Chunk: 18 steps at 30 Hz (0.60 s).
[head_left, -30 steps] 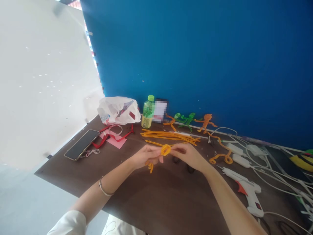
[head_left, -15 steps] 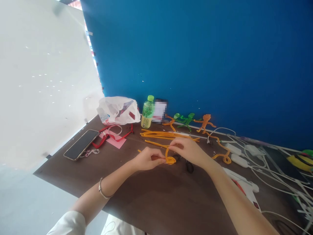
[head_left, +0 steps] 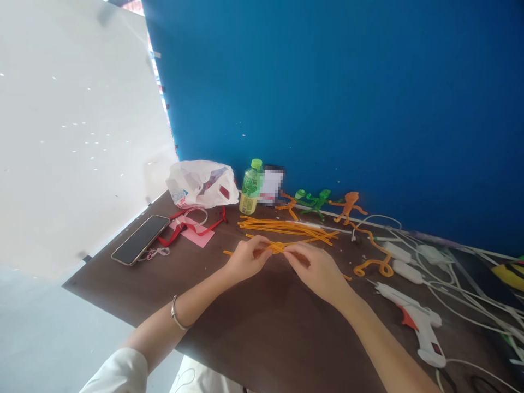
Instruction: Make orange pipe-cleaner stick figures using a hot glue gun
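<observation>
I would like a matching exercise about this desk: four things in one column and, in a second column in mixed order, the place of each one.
Things
1. phone
2. green bottle
3. glue gun
4. orange pipe cleaner

Places
A. pinched between the left hand and the right hand
B. standing by the blue wall, next to the white bag
C. lying near the left edge of the table, beside the red strap
D. lying on the table, to the right of the right hand

Pairs: 1-C, 2-B, 3-D, 4-A
</observation>
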### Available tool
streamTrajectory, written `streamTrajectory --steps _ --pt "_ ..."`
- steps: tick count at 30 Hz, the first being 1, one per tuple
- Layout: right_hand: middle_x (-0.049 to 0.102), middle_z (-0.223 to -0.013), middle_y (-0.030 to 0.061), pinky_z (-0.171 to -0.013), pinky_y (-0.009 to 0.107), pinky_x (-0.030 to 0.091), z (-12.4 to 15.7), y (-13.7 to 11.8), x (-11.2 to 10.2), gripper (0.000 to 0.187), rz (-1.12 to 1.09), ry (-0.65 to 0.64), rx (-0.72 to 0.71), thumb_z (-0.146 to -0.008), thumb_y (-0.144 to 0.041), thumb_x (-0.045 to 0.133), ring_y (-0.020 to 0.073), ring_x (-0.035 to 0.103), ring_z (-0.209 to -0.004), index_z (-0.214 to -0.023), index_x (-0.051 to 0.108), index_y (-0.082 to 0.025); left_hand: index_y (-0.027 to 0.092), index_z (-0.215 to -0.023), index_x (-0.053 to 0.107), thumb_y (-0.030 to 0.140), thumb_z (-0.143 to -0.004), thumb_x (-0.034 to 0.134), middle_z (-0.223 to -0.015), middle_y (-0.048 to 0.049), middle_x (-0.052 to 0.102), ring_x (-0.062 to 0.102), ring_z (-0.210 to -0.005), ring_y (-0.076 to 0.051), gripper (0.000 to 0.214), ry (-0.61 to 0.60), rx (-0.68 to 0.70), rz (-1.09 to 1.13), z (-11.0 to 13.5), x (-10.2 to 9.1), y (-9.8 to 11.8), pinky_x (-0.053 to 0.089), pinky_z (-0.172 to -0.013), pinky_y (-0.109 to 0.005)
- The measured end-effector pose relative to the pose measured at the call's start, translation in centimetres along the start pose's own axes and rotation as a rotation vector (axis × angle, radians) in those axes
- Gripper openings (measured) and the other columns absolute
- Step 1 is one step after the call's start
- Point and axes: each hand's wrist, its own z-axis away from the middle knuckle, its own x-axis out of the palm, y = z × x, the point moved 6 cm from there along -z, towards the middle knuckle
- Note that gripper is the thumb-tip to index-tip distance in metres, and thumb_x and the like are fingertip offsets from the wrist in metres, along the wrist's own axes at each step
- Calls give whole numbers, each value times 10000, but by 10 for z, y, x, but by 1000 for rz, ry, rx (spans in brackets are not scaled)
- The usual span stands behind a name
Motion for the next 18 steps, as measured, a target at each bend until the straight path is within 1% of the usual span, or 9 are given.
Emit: streamTrajectory --steps 2,4,6,7,9,12,14,16,18 --pt "681 -852 11 -615 271 459 2 4 3 179 -68 37 6 -845 -283 459 166 615 -710 -841 631 -236 139 -1066 606 311 -787 536 -836 -79 705 645 -777 -189 335 8 -49 81 -1 0 -1 479 -711 -274" --pt "689 -896 23 -670 281 477 4 8 6 178 -135 74 13 -841 -283 469 182 632 -780 -863 638 -231 124 -990 654 340 -785 541 -857 -94 703 640 -826 -208 319 0 -77 180 -3 0 -1 475 -745 -287" --pt "695 -900 32 -697 291 484 5 11 9 179 -193 107 19 -835 -287 479 192 640 -798 -864 644 -225 122 -914 685 366 -771 561 -866 -96 701 633 -823 -206 309 -3 -108 299 -4 1 -1 470 -737 -283" --pt "697 -891 35 -698 293 487 5 11 10 178 -216 123 22 -832 -290 483 195 642 -794 -857 646 -221 121 -911 689 377 -761 575 -864 -96 701 630 -794 -195 318 1 -136 360 -4 1 -1 466 -708 -273" --pt "699 -870 38 -685 294 491 7 11 13 177 -252 152 28 -828 -294 490 197 646 -773 -839 648 -215 118 -936 684 396 -738 603 -839 -94 699 599 -666 -147 352 19 -205 468 -3 2 -5 436 -599 -242" --pt "699 -854 40 -672 294 493 8 9 17 176 -271 167 36 -824 -297 496 194 647 -742 -831 649 -212 113 -933 680 405 -705 640 -785 -78 686 445 -473 -54 373 42 -275 607 -2 4 -9 325 -470 -209" --pt "698 -849 41 -675 298 492 8 8 20 174 -268 165 34 -824 -297 498 193 644 -730 -836 649 -212 114 -904 683 394 -682 666 -761 -66 674 378 -443 -27 358 61 -297 686 -1 5 -11 288 -459 -206" --pt "696 -850 41 -683 300 490 8 8 22 176 -269 163 31 -828 -299 496 191 640 -727 -841 648 -211 119 -887 685 378 -663 687 -750 -60 664 363 -443 -19 343 68 -319 755 -1 7 -11 282 -467 -208" --pt "693 -846 40 -684 299 488 8 9 23 178 -276 162 34 -831 -304 494 189 637 -721 -835 646 -211 119 -877 686 361 -659 696 -747 -59 654 347 -440 -13 326 48 -343 827 -1 9 -11 272 -464 -208"
